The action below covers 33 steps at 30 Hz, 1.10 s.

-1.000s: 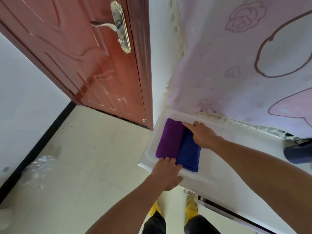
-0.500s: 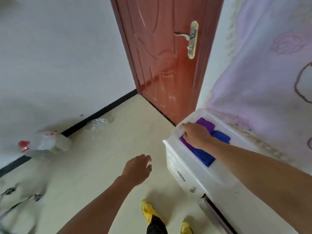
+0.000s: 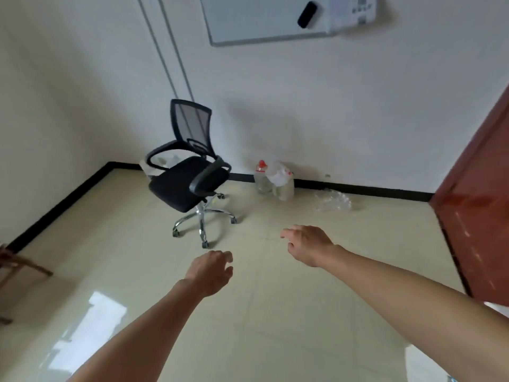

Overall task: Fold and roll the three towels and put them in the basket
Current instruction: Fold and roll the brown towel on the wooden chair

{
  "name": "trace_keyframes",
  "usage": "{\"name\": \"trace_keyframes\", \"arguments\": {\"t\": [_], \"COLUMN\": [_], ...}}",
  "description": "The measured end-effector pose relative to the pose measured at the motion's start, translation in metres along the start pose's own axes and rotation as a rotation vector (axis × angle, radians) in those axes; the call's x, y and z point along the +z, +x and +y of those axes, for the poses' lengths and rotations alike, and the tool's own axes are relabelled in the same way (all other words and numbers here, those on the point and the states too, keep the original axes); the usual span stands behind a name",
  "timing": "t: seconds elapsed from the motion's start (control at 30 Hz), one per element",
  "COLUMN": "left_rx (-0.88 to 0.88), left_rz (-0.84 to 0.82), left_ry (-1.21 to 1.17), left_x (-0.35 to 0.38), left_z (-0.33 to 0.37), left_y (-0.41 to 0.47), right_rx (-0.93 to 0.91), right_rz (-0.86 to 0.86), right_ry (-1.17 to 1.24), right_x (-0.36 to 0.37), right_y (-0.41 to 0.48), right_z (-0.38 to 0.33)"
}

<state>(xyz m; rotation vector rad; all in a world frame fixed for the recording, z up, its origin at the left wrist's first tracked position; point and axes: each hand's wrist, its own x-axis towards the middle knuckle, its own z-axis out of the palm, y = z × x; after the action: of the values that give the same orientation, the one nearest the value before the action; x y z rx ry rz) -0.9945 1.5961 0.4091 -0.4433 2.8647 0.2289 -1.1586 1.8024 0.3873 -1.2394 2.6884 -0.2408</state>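
No towel and no basket are in view now. My left hand (image 3: 212,272) hangs over the cream floor at centre, fingers loosely curled, holding nothing. My right hand (image 3: 309,244) reaches forward a little higher and to the right, fingers relaxed and empty. Both forearms stretch out over bare floor tiles.
A black mesh office chair (image 3: 190,177) on a chrome wheeled base stands ahead. Plastic bottles (image 3: 272,179) and crumpled clear plastic (image 3: 333,201) lie by the wall. The red-brown door (image 3: 479,194) is at the right edge. A whiteboard (image 3: 275,17) hangs above. Wooden furniture (image 3: 16,264) pokes in at left.
My view has swung left, away from the white basket with the purple and blue towels. My right hand has left the towels, and both hands now hang empty over the floor.
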Motion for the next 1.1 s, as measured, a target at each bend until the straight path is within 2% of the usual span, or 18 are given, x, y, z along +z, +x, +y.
{"name": "trace_keyframes", "arguments": {"t": [0.2,0.37,0.63,0.93,1.1], "left_rx": [-0.252,-0.481,-0.654,-0.923,-1.092], "left_rz": [0.016,0.051,0.056,0.139,0.091], "left_ry": [0.001,-0.084,-0.181,-0.280,-0.357], "left_x": [-0.013,-0.015,-0.003,-0.033,-0.042], "left_z": [-0.197,-0.330,-0.463,-0.644,-0.715], "left_y": [-0.081,-0.128,-0.128,-0.084,-0.092], "right_rx": [-0.219,-0.436,-0.614,-0.800,-0.950], "right_rz": [-0.049,-0.112,-0.199,-0.287,-0.312], "right_ry": [-0.027,-0.078,-0.171,-0.222,-0.254], "right_x": [0.028,0.049,0.082,0.113,0.123], "right_y": [0.111,0.178,0.304,0.514,0.589], "right_z": [-0.193,-0.334,-0.457,-0.619,-0.716]}}
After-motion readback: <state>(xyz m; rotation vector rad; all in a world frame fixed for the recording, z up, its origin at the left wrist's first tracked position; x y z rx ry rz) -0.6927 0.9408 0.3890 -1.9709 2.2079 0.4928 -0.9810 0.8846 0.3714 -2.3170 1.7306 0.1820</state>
